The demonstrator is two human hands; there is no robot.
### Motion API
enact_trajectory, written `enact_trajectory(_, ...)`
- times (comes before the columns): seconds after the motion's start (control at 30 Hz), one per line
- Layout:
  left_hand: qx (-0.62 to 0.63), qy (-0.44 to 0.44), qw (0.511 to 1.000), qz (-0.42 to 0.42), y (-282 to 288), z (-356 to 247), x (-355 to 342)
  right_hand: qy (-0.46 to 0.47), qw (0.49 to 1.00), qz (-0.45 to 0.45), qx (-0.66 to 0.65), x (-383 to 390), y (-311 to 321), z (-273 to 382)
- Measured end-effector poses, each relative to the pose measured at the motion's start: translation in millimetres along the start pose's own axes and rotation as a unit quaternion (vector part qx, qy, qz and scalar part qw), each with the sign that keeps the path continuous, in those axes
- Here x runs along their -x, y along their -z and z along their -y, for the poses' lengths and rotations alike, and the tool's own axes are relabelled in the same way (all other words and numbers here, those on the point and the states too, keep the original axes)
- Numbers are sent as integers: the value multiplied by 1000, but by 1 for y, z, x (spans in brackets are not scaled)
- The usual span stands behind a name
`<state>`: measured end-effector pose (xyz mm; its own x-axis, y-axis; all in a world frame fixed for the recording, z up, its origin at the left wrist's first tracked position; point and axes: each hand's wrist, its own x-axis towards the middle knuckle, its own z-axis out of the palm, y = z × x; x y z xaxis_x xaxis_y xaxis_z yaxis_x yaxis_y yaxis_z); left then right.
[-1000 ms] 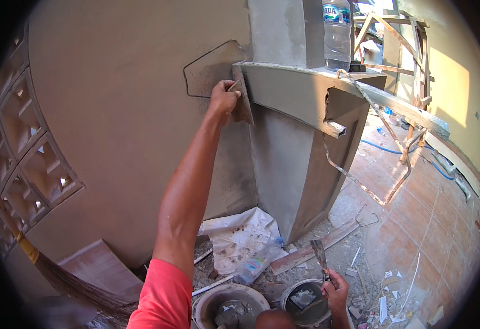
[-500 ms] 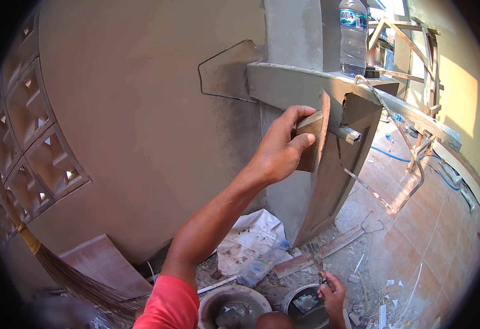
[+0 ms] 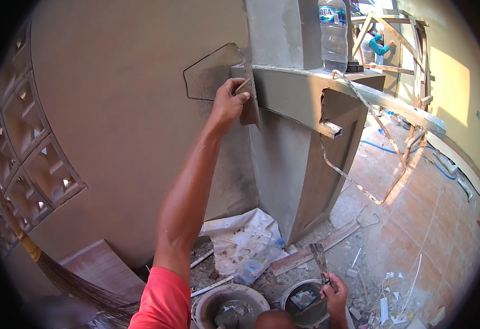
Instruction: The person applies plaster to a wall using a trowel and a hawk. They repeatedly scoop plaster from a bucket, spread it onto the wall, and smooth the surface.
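My left hand (image 3: 232, 104), at the end of a raised arm in a red sleeve, is closed on a wooden plastering float (image 3: 249, 104). The float stands on edge at the left end of the grey ledge (image 3: 289, 90), by the corner with the brown wall; whether it touches is hard to tell. Low on the right, my right hand (image 3: 336, 296) is closed round the handle of a small trowel (image 3: 319, 256), its flat, dirty blade pointing up. Just beside that hand is a bucket (image 3: 307, 304) with grey mix inside. A wider basin (image 3: 232, 307) of wet mortar stands to its left.
A clear plastic bottle (image 3: 334, 35) stands on the ledge. Bent metal rods (image 3: 385, 181) jut out from it on the right. A broom (image 3: 59, 274) leans at left. Rubble, a white sack (image 3: 245, 238) and a plank (image 3: 316, 252) lie below. Another person (image 3: 376, 48) is far back.
My left hand has carried the float leftward and up along the ledge, toward the wall corner. My right hand stays low, with the trowel's blade turned more to view. A distant person has appeared.
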<state>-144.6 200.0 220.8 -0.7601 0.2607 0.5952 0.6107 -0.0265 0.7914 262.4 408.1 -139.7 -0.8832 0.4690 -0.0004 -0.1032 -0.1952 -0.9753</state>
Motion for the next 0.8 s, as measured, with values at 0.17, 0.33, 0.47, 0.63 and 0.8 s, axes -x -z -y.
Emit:
enact_trajectory(0.17, -45, -36, 998, 10, -41, -42, 50, 24, 999, 19, -20, -1, -10, 4)
enact_trajectory(0.33, -20, -102, 990, 94, -89, -86, 118, 21, 999, 18, -27, -2, -17, -1)
enact_trajectory(0.47, 36, -103, 986, 126, -73, -89, 126, 29, 999, 16, -5, -1, -13, -3)
enact_trajectory(0.63, -15, -12, 1000, 4, -7, -31, 42, 19, 1000, 1, 4, 10, -3, 6)
enact_trajectory(0.8, -15, -6, 1000, -14, 14, 1, -8, 45, 999, 0, 7, 12, 0, 11)
